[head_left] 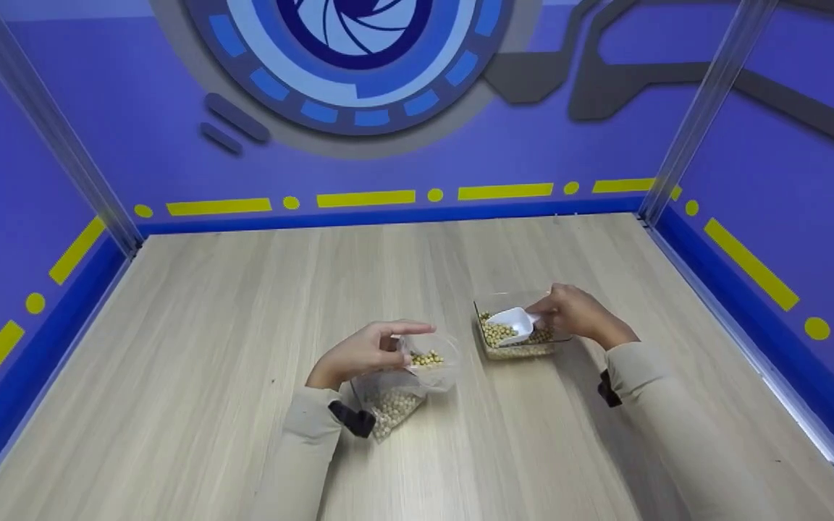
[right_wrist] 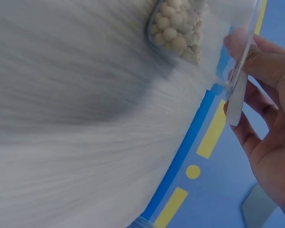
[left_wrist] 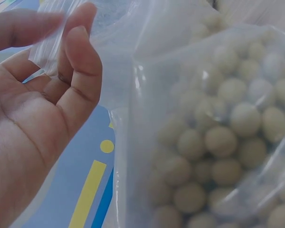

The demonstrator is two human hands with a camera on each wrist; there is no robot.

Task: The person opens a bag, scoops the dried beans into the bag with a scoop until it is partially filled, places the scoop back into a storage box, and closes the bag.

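Note:
My left hand (head_left: 368, 354) pinches the edge of a clear plastic bag (left_wrist: 128, 123) between thumb and fingers and holds its mouth open. Pale round beans (left_wrist: 221, 142) fill the bag's lower part, and more show through the mouth. To the right stands a clear rectangular container (head_left: 522, 353) holding more of the same beans (right_wrist: 173, 28). My right hand (head_left: 573, 312) grips the handle of a white scoop (head_left: 517, 323), whose bowl lies inside the container among the beans. In the right wrist view the handle (right_wrist: 236, 107) shows between the fingers, with the bowl hidden.
Both things rest on a light wood-grain table (head_left: 229, 376). Blue printed panels (head_left: 388, 174) with yellow dashes wall in its back and sides, and metal posts (head_left: 706, 108) stand at the corners. Black straps (head_left: 353, 420) circle both sleeves.

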